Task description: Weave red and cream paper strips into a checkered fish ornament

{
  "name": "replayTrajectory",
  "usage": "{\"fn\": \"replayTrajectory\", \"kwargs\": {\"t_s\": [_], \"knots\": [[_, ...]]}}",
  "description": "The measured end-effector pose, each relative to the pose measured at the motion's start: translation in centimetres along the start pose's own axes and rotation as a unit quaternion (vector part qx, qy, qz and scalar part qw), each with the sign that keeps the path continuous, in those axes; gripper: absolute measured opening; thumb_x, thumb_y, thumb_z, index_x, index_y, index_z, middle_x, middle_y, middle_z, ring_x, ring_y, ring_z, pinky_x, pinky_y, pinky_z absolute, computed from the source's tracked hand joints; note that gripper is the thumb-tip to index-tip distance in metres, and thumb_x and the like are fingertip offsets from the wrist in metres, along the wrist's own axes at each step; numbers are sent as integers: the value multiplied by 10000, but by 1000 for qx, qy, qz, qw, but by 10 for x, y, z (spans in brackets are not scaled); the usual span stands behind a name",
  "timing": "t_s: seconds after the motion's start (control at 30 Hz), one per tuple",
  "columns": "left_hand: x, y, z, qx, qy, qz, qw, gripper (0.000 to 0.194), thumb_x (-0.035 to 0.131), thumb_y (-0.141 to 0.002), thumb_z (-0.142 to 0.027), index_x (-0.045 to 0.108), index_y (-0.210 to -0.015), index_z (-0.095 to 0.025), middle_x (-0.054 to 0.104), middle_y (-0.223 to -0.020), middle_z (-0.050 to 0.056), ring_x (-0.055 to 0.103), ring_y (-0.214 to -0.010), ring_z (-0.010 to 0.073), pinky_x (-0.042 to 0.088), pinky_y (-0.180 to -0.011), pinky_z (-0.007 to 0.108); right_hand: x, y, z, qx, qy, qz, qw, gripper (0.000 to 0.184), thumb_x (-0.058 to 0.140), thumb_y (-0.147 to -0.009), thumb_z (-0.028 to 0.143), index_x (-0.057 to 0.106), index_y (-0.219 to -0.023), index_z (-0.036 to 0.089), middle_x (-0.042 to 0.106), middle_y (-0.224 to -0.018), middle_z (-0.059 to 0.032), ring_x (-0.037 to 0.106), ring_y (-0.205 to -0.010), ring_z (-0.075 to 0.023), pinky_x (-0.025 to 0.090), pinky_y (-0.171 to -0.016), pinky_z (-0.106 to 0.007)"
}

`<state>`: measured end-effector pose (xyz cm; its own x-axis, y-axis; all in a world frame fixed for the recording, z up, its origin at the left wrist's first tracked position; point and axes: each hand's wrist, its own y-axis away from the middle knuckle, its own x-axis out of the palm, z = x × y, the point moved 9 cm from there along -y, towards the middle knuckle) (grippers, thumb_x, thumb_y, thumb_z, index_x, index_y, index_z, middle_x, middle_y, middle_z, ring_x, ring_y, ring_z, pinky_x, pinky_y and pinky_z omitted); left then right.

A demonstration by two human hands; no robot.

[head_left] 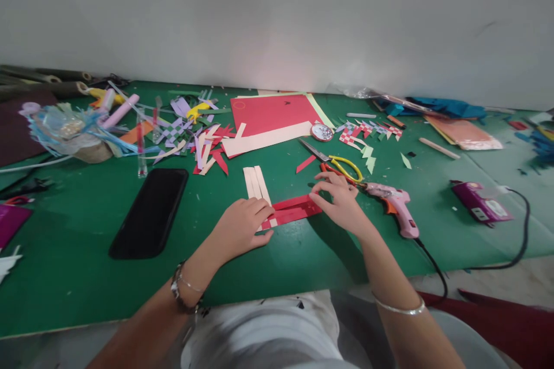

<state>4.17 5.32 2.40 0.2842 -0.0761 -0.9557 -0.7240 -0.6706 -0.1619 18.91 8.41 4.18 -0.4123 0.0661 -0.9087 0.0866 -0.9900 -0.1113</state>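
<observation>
Cream paper strips [256, 181] stand side by side on the table and cross red paper strips [296, 211] at their lower end, making a small woven corner. My left hand [242, 223] is closed over this crossing and holds it down, its fingers hiding part of the weave. The right-hand end of the red strips is pinched between the thumb and fingers of my right hand [340, 200]. Just beyond that hand lie scissors [344, 168] with yellow and red handles. A pink glue gun [396, 202] rests to its right.
A black phone [149, 213] lies left of my left hand. Behind are red paper sheets [272, 118], a round tin [322, 131] and scattered paper scraps [208, 150]. A purple box [481, 202] with a black cable sits at the right on the green table [173, 282].
</observation>
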Motion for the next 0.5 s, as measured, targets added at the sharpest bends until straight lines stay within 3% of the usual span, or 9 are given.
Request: {"fn": "replayTrajectory", "kwargs": {"t_s": [0.23,0.5], "knots": [[2,-1,-5,12,-47,19,999,210,530,-748,-228,587,-927,-135,629,-900,56,577,-800,205,420,-640,308,-1,5,-8,38,14,-64,997,157,541,-728,288,571,-601,200,610,-935,-38,506,-913,-232,250,-706,-372],[2,-2,-5,10,-53,24,998,200,520,-751,-229,587,-917,-139,627,-896,54,577,-795,198,414,-641,299,-3,16,-1,14,90,-136,987,290,433,-827,336,582,-621,197,610,-881,-50,516,-814,-198,221,-722,-387]]}}
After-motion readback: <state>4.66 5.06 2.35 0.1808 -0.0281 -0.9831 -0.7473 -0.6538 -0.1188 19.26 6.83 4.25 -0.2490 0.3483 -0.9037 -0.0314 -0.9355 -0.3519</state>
